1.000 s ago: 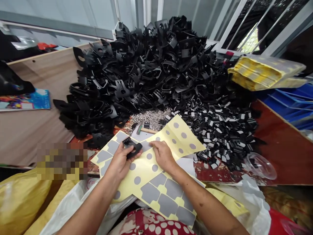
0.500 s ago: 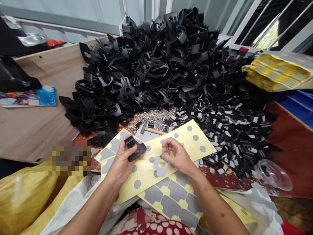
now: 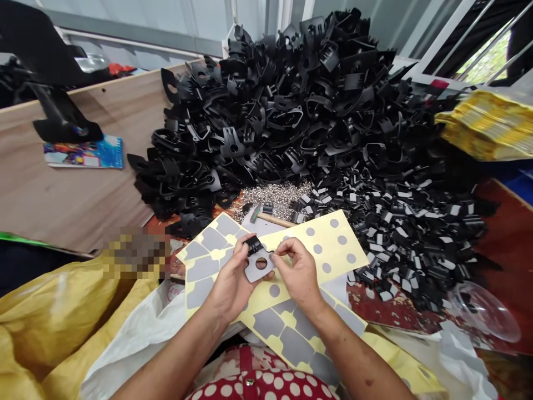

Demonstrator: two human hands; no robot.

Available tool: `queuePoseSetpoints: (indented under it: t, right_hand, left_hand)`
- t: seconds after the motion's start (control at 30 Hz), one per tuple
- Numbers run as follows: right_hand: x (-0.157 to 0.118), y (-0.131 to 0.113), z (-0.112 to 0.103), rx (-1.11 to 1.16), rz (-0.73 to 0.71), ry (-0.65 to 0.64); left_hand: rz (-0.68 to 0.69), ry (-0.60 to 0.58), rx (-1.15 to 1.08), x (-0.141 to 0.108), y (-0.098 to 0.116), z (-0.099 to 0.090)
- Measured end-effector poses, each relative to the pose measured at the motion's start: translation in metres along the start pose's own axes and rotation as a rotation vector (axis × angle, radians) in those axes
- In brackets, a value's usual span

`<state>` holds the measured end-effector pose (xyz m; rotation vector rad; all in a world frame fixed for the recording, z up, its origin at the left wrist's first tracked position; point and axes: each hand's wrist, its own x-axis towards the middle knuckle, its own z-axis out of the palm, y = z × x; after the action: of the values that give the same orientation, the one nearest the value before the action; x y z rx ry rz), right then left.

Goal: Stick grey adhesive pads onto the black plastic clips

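Pale grey wall point(image 3: 175, 25) at back; barred window point(image 3: 487, 50) upper right, sunlit greenery point(image 3: 485, 60) outside; wooden board point(image 3: 120, 191) left, reddish tabletop point(image 3: 512, 244) right.

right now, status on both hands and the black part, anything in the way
Left hand gripping black part, grey sticker against its face. Right hand pinching at its edge. Yellow sheets beneath, hammer just beyond; no obstruction seen.

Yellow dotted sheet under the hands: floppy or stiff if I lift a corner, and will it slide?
The yellow dotted sheet looks paper-thin, so it will probably sag and feel light. Because it overlaps a grey-patched sheet without visible fastening, it may slide when pushed.
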<state>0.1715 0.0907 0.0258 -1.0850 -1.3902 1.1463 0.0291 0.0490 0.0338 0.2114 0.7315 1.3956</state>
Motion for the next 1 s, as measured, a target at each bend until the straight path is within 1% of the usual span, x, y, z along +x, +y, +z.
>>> queuePoseSetpoints:
  t: [0.23, 0.5, 0.57, 0.63, 0.77, 0.87, 0.9, 0.93, 1.0]
  right_hand:
    - [-0.001, -0.006, 0.003, -0.039, -0.008, -0.013]
    - [-0.006, -0.001, 0.003, -0.169, -0.085, -0.036]
    - [-0.007, -0.001, 0.003, -0.260, -0.177, -0.039]
    - [-0.010, 0.002, 0.004, -0.373, -0.314, -0.037]
    - [-0.020, 0.014, 0.012, -0.597, -0.588, -0.037]
    - [-0.025, 0.019, 0.012, -0.786, -0.774, -0.084]
    - [-0.026, 0.017, 0.008, -0.846, -0.799, -0.070]
    - [-0.027, 0.014, 0.002, -0.900, -0.798, -0.027]
    - [-0.030, 0.006, -0.020, -0.975, -0.710, 0.081]
  left_hand:
    - [0.001, 0.014, 0.008, -0.002, 0.002, 0.002]
    - [0.005, 0.020, 0.023, -0.009, 0.006, 0.004]
    - [0.019, 0.015, 0.065, -0.009, 0.004, 0.005]
    - [0.077, 0.040, 0.143, -0.008, -0.001, 0.003]
    - [0.308, 0.205, 0.322, -0.001, -0.019, -0.004]
    - [0.388, 0.268, 0.379, 0.001, -0.025, -0.008]
    - [0.394, 0.280, 0.393, -0.001, -0.023, -0.010]
    - [0.398, 0.292, 0.408, -0.004, -0.018, -0.012]
    - [0.411, 0.340, 0.432, -0.012, 0.000, -0.023]
